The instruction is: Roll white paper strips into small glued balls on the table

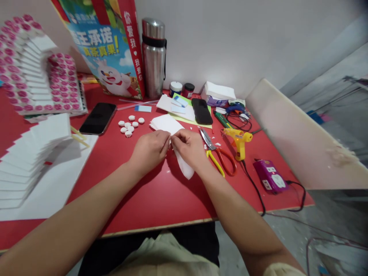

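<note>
My left hand (151,148) and my right hand (188,147) meet at the middle of the red table (155,195), fingertips pinched together on a white strip of paper (184,166) that hangs down under my right hand. Just behind the hands lies a small stack of white paper sheets (165,123). Several small white round pieces (130,125) lie to the left of that stack. Scissors with red and yellow handles (218,155) lie right beside my right hand.
A yellow glue gun (239,140) and a purple power strip (270,176) sit at the right. Two dark phones (98,118) (201,111), a steel flask (153,57), a colourful bag (106,50), small jars (176,88), stacked white cards (31,153) and pink-dotted racks (37,73) surround the work area.
</note>
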A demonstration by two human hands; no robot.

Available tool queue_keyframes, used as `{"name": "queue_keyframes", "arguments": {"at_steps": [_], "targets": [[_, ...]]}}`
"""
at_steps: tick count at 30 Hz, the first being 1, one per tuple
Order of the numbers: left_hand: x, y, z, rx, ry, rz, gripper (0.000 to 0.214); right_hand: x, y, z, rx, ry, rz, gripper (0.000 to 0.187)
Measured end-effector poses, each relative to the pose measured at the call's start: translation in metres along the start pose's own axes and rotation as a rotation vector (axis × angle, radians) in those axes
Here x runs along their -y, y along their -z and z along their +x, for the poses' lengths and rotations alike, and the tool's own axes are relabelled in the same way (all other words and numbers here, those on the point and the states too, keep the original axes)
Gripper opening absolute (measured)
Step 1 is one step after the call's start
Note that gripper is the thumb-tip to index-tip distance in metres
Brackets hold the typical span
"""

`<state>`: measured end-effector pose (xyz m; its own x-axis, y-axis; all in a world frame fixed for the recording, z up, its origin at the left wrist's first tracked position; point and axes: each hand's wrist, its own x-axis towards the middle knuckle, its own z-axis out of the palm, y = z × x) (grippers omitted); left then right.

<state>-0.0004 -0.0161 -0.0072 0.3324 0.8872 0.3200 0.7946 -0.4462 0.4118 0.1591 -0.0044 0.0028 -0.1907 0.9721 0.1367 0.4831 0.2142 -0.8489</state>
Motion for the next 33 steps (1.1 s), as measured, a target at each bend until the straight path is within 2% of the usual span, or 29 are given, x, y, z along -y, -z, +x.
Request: {"name": "queue_keyframes", "arguments": {"at_steps": [4,7,13,21,27,30,33], "targets": [[-0.001,0.0,0.001,0.093,-0.037,0.109,0.028,-0.003,0.003,0.002,0.03,-0.069,0.084,0.02],[0.0,-0.002,0.001,0.116,-0.055,0.162,0.029,-0.004,0.003,0.002,0.041,-0.074,0.097,0.021],[0.004,-0.007,-0.001,0.003,-0.08,0.107,0.025,-0.004,0.001,0.001,0.036,-0.046,0.1,0.022],[0.008,-0.01,-0.001,-0.051,-0.146,0.022,0.033,-0.008,0.005,0.004,0.049,-0.092,0.267,0.022],[0.006,-0.014,-0.002,-0.181,-0.184,-0.167,0.032,-0.007,0.006,0.005,0.004,-0.056,0.245,0.021],[0.003,-0.012,-0.001,-0.197,-0.169,-0.291,0.027,-0.007,0.005,0.006,-0.031,-0.044,0.256,0.019],[0.003,-0.01,0.0,-0.21,-0.11,-0.444,0.026,-0.007,0.004,0.007,-0.009,-0.036,0.294,0.019]]}}
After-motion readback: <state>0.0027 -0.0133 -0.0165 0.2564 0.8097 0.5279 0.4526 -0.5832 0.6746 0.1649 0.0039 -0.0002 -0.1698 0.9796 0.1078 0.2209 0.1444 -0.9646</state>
